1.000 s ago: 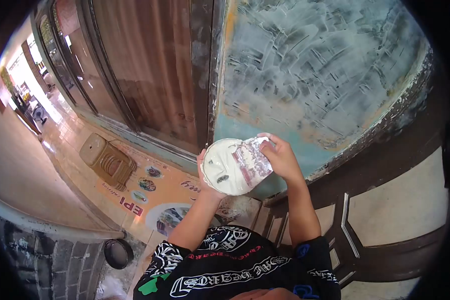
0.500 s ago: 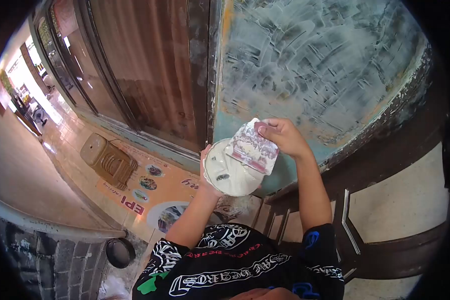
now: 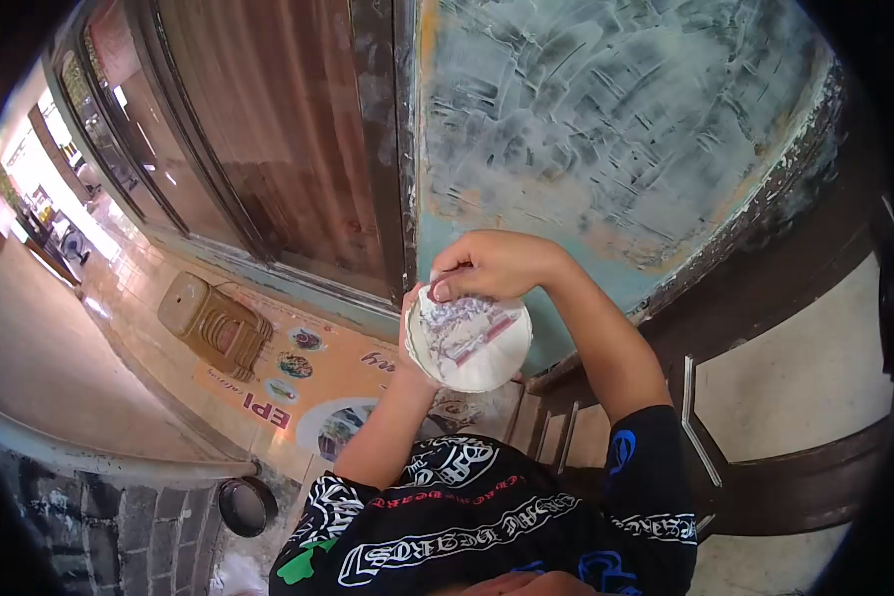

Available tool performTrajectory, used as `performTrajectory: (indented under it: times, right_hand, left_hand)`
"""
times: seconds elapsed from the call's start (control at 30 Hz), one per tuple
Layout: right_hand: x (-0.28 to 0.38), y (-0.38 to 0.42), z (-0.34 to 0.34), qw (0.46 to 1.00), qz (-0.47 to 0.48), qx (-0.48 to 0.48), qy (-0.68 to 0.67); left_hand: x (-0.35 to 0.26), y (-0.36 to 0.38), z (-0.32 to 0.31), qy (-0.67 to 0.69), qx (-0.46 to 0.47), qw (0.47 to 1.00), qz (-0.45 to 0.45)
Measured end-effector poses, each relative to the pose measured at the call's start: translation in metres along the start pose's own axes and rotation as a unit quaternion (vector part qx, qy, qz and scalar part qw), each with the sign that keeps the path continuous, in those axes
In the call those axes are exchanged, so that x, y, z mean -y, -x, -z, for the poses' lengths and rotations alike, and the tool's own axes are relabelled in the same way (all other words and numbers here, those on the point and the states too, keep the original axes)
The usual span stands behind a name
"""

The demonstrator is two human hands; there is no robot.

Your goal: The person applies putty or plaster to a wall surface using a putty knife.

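Note:
My left hand holds a round tub from its left side and underneath. White putty fills the inside of the tub. My right hand grips a flat, reddish putty spreader by its upper edge, thumb on top. The spreader is smeared with white putty and lies slanted over the tub's opening, its lower edge at the putty. Ahead stands a blue-green wall panel streaked with pale, crisscross putty marks.
A brown plastic stool stands on the floor at left, by an orange printed banner. A dark-framed glass window is beside the wall panel. A dark round container sits lower left. Brown wooden panelling is on the right.
My right hand has moved left and turned over the tub, bringing the spreader down across the putty. The tub stays in my left hand, and the view has shifted slightly.

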State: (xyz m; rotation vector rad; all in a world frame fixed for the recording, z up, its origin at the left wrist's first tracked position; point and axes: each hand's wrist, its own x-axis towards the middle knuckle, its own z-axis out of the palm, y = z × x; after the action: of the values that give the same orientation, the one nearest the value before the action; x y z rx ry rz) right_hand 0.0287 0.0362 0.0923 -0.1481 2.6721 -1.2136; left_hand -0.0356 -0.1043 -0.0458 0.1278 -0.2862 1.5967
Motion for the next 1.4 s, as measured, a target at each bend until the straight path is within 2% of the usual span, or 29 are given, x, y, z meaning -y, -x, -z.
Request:
performTrajectory:
  times: [0.07, 0.1, 0.13, 0.2, 0.27, 0.33, 0.37, 0.5, 0.6, 0.63, 0.77, 0.83, 0.87, 0.9, 0.97, 1.03, 1.07, 1.13, 1.17, 1.2, 1.27, 1.3, 1.33, 1.4]
  right_hand:
    - [0.002, -0.002, 0.0, 0.999, 0.008, -0.038, 0.011]
    - [0.005, 0.001, 0.003, 0.998, 0.021, -0.054, 0.009]
    - [0.007, 0.003, 0.006, 0.998, 0.022, -0.053, 0.011]
    - [0.009, 0.005, 0.011, 0.998, 0.005, -0.019, -0.062]
    - [0.006, -0.002, 0.008, 0.999, 0.004, -0.007, -0.037]
    - [0.008, -0.009, 0.006, 0.998, 0.006, -0.027, 0.056]
    - [-0.001, -0.014, 0.008, 0.999, 0.043, -0.033, 0.007]
    - [0.024, -0.01, 0.027, 0.998, 0.052, -0.024, -0.04]
    - [0.019, -0.023, 0.027, 0.998, 0.051, -0.008, 0.038]
    - [0.023, -0.024, 0.027, 0.999, 0.039, -0.017, 0.033]
    - [0.025, -0.022, 0.043, 0.995, 0.059, -0.071, 0.031]
    - [0.029, -0.013, 0.045, 0.998, 0.047, -0.046, 0.012]
    - [0.031, -0.009, 0.044, 0.999, 0.033, -0.02, -0.011]
    - [0.025, -0.012, 0.039, 0.998, 0.033, -0.034, 0.03]
    - [0.017, -0.015, 0.035, 0.997, 0.048, -0.054, 0.03]
    - [0.027, -0.007, 0.036, 0.995, 0.05, -0.087, 0.009]
    - [0.027, -0.004, 0.038, 0.994, 0.05, -0.092, 0.013]
    - [0.029, 0.003, 0.044, 0.996, 0.017, -0.068, -0.05]
    - [0.026, 0.002, 0.042, 0.995, 0.065, -0.07, -0.013]
    - [0.026, 0.0, 0.039, 0.995, 0.062, -0.072, -0.01]
    - [0.024, -0.007, 0.031, 0.992, 0.052, -0.078, 0.082]
    - [0.025, -0.009, 0.029, 0.992, 0.058, -0.081, 0.081]
    - [0.026, -0.007, 0.03, 0.992, 0.058, -0.081, 0.08]
    - [0.031, -0.003, 0.034, 0.994, 0.053, -0.094, 0.018]
  left_hand:
    - [0.002, 0.001, -0.006, -0.022, 0.004, 0.999, -0.035]
    - [-0.001, 0.0, -0.004, 0.009, -0.057, 0.997, -0.059]
    - [-0.003, 0.001, -0.004, 0.009, -0.056, 0.997, -0.06]
    - [-0.005, 0.002, -0.006, -0.044, -0.045, 0.997, -0.038]
    - [-0.007, 0.003, -0.007, -0.044, -0.034, 0.998, -0.044]
    - [-0.008, 0.003, -0.008, -0.043, -0.015, 0.998, -0.05]
    - [-0.009, 0.001, -0.01, -0.043, -0.015, 0.998, -0.05]
    - [-0.014, -0.003, -0.025, -0.103, 0.032, 0.994, -0.029]
    - [-0.02, -0.008, -0.024, -0.115, 0.017, 0.992, -0.048]
    - [-0.018, -0.008, -0.03, -0.107, 0.06, 0.992, -0.032]
    - [-0.023, -0.01, -0.033, -0.097, 0.015, 0.995, -0.025]
    - [-0.021, -0.01, -0.037, -0.143, 0.027, 0.989, -0.027]
    - [-0.027, -0.014, -0.03, -0.14, -0.014, 0.989, -0.035]
    - [-0.023, -0.015, -0.035, -0.11, -0.009, 0.993, -0.04]
    - [-0.016, -0.015, -0.038, -0.081, -0.002, 0.996, -0.041]
    - [-0.016, -0.015, -0.031, -0.12, 0.103, 0.987, -0.015]
    - [-0.019, -0.016, -0.029, -0.122, 0.107, 0.987, -0.011]
    - [-0.025, -0.018, -0.021, -0.06, -0.066, 0.993, -0.071]
    - [-0.03, -0.02, -0.011, -0.151, -0.021, 0.986, -0.061]
    - [-0.026, -0.021, -0.016, -0.15, -0.018, 0.987, -0.058]
    - [-0.019, -0.019, -0.025, -0.119, 0.06, 0.991, -0.021]
    - [-0.017, -0.02, -0.027, -0.121, 0.094, 0.988, -0.005]
    - [-0.019, -0.02, -0.02, -0.073, 0.047, 0.995, -0.044]
    - [-0.02, -0.019, -0.019, -0.113, 0.071, 0.99, -0.035]
